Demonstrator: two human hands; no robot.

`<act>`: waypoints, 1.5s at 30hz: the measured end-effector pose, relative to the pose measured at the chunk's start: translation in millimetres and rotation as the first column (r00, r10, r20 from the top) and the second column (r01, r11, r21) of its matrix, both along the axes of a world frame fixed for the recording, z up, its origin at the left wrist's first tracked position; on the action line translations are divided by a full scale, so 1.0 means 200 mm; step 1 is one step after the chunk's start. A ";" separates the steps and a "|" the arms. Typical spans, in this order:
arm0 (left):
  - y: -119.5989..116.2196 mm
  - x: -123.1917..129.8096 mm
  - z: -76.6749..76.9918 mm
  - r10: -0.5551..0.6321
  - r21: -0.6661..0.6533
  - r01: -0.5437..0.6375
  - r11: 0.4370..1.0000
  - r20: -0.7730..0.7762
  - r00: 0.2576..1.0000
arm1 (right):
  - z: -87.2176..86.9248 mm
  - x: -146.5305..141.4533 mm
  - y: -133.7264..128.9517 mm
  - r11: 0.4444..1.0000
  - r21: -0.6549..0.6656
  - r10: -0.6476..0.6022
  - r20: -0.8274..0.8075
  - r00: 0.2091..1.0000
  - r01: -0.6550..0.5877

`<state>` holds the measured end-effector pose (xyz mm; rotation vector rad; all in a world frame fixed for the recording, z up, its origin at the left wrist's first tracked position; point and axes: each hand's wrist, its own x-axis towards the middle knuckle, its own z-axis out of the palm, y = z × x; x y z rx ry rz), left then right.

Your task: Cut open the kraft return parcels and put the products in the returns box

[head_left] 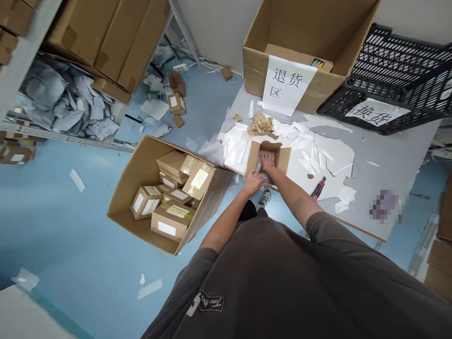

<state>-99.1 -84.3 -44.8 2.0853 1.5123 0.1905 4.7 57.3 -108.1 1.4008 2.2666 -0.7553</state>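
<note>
A small open cardboard box [283, 162] stands at the near edge of the table, its flaps spread. My right hand [267, 161] reaches inside it, with its fingers extended over greyish clear plastic [259, 165]. At the box's near left side is my left hand [254, 182], its fingers closed at the edge of the plastic; what exactly they pinch is too small to tell. The lower contents of the box are hidden by my hands. Crumpled brown paper [260, 124] lies just behind the box.
A large carton [221, 188] holding several taped boxes stands left of the table [377, 181]. A red-black cutter [318, 189] and paper scraps [310, 153] lie right of the small box. Behind are a labelled carton [256, 70] and a black crate [384, 70].
</note>
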 end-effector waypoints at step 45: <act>0.45 0.78 -0.29 0.489 -0.539 -0.281 0.794 0.292 0.822 | 0.34 1.20 0.01 0.879 0.040 -0.443 -0.300 0.845 0.475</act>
